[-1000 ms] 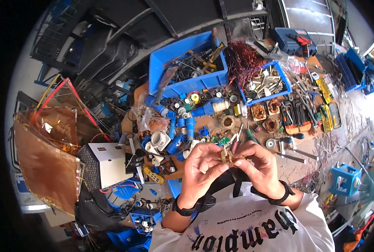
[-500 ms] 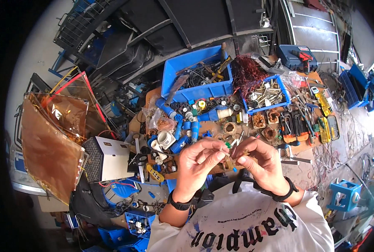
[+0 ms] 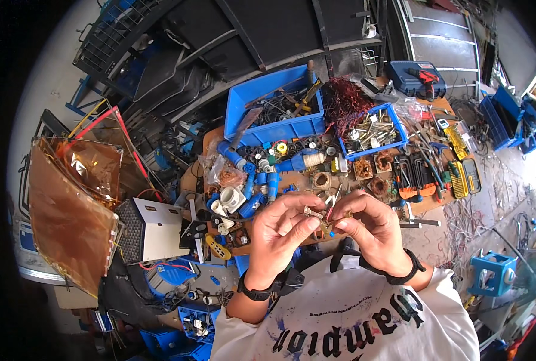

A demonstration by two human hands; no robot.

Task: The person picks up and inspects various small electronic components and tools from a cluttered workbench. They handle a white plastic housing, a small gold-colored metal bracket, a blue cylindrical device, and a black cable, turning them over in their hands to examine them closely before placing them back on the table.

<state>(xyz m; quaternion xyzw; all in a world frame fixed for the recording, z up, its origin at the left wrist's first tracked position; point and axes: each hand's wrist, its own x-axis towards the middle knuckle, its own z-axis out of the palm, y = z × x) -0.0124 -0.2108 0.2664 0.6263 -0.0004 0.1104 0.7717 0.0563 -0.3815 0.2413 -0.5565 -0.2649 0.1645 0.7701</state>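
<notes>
My left hand [image 3: 281, 231] and my right hand [image 3: 373, 227] meet over the near edge of the workbench, thumbs and fingertips pinched close together. Between them is a small brownish-yellow part [image 3: 325, 226], its kind too small and covered to make out. Thin white and red pieces [image 3: 330, 207] rise near the fingertips; whether they belong to it I cannot tell. Both hands are closed on the part. Beyond the fingers lie blue pipe fittings [image 3: 272, 185], a white pipe fitting [image 3: 232, 198] and a rusty square block with a round hole [image 3: 321, 180].
A blue crate of tools and cables [image 3: 276, 129] stands at the back, beside tangled dark red wire [image 3: 344, 103]. A blue tray of metal rods [image 3: 373, 144] sits right of it. Hex keys [image 3: 417, 173] and a red drill [image 3: 425, 81] lie farther right. A white box [image 3: 155, 230] is left.
The view has shifted slightly, so the bench appears a little farther left. My hands stay together at the small part, with the fingers slightly rearranged; a green piece seen by the left fingertips is less visible.
</notes>
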